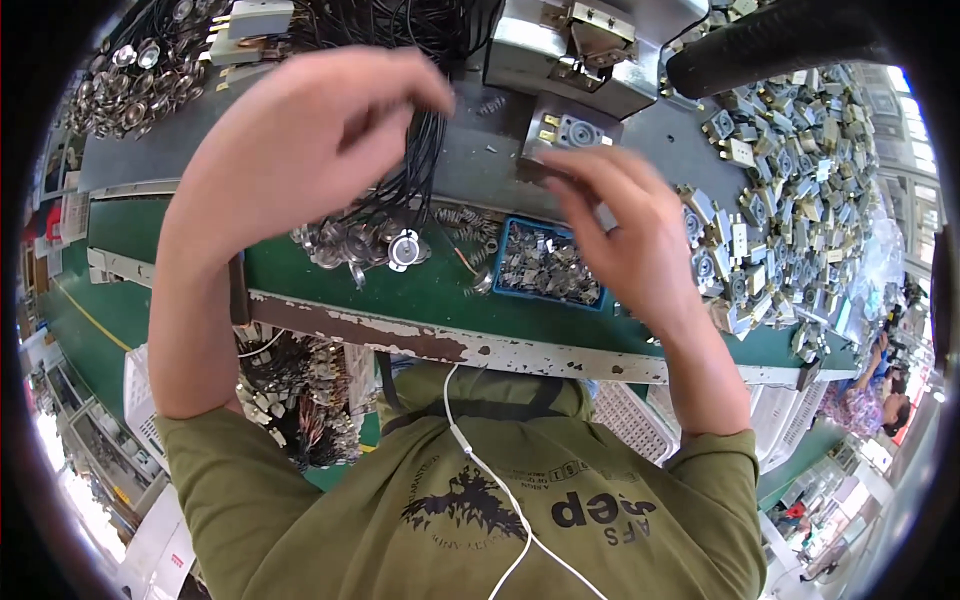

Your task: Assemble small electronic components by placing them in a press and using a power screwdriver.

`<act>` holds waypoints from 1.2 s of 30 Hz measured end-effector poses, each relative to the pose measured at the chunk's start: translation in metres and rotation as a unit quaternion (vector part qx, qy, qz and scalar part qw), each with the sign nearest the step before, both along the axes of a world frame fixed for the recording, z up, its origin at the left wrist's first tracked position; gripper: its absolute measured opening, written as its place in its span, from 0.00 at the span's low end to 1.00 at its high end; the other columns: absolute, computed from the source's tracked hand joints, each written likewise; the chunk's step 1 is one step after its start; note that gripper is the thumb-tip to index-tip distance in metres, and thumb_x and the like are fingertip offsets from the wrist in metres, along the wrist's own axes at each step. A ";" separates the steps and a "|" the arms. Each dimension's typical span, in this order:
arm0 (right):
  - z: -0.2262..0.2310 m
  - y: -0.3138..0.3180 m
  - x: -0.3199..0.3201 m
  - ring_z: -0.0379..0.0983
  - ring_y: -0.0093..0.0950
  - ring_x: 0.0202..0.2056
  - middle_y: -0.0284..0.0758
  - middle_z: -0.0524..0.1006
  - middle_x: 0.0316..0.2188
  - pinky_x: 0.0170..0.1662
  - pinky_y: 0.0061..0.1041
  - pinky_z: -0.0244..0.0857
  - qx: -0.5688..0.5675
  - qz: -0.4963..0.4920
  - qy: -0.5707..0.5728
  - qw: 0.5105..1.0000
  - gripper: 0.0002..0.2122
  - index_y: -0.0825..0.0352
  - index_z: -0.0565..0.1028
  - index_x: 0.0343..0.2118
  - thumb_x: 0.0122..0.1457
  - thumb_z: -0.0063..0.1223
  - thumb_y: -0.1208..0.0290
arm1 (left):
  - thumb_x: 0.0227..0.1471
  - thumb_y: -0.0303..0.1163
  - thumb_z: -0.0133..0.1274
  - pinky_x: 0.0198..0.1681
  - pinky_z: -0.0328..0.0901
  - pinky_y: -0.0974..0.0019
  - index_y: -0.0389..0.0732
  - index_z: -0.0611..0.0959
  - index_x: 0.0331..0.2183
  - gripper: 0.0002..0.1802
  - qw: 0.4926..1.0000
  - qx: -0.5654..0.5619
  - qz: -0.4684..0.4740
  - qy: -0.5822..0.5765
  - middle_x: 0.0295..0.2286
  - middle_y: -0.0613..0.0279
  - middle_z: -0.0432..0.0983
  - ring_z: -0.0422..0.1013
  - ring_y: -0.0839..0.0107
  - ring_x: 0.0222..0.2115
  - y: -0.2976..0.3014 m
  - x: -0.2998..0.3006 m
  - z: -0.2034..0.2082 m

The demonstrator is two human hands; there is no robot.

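Observation:
My left hand (315, 135), blurred by motion, is raised over the bundle of black wires (425, 150). Its fingers bend forward, the thumb is apart from them, and nothing shows between. At the front of a metal fixture block lies a small grey switch-like part (580, 132) with a round face and brass tabs (548, 128). Beside that part is my right hand (630, 215), also slightly smeared. Its forefinger and thumb are spread near the block's front edge, and I see nothing held; whether they touch the block I cannot tell.
A metal press-like fixture (560, 50) stands at the back. A blue tray (550, 265) holds small metal pieces. Round metal caps on wires (365, 240) lie left of loose springs (465, 220). Finished-looking grey parts (790, 200) heap at right; more wired caps (130, 90) pile far left.

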State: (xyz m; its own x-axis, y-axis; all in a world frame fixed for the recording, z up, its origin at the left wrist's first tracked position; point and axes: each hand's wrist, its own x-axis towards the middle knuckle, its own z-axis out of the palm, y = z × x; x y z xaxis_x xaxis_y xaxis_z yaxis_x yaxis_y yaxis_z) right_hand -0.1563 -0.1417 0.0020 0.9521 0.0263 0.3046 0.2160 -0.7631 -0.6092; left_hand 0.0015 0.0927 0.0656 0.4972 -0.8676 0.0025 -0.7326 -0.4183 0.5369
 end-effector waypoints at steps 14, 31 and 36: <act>-0.010 0.062 0.041 0.76 0.24 0.17 0.37 0.80 0.19 0.23 0.26 0.68 0.265 0.004 0.341 0.902 0.15 0.73 0.76 0.39 0.66 0.57 0.62 | 0.50 0.30 0.55 0.35 0.74 0.53 0.43 0.85 0.34 0.09 0.950 0.268 -0.059 -0.151 0.25 0.54 0.79 0.79 0.54 0.29 0.001 -0.037 0.000; -0.007 0.071 0.049 0.72 0.19 0.15 0.33 0.80 0.19 0.18 0.23 0.63 0.343 0.006 0.342 0.875 0.16 0.72 0.76 0.40 0.65 0.59 0.61 | 0.50 0.31 0.55 0.34 0.73 0.53 0.43 0.84 0.28 0.05 0.941 0.284 -0.046 -0.179 0.23 0.57 0.79 0.79 0.57 0.30 0.006 -0.022 0.006; -0.005 0.075 0.048 0.74 0.19 0.16 0.33 0.80 0.19 0.18 0.20 0.64 0.448 0.008 0.393 0.803 0.15 0.72 0.77 0.41 0.65 0.58 0.61 | 0.48 0.29 0.54 0.34 0.73 0.51 0.41 0.84 0.26 0.05 0.954 0.244 -0.058 -0.163 0.22 0.52 0.79 0.78 0.52 0.28 0.002 -0.015 0.011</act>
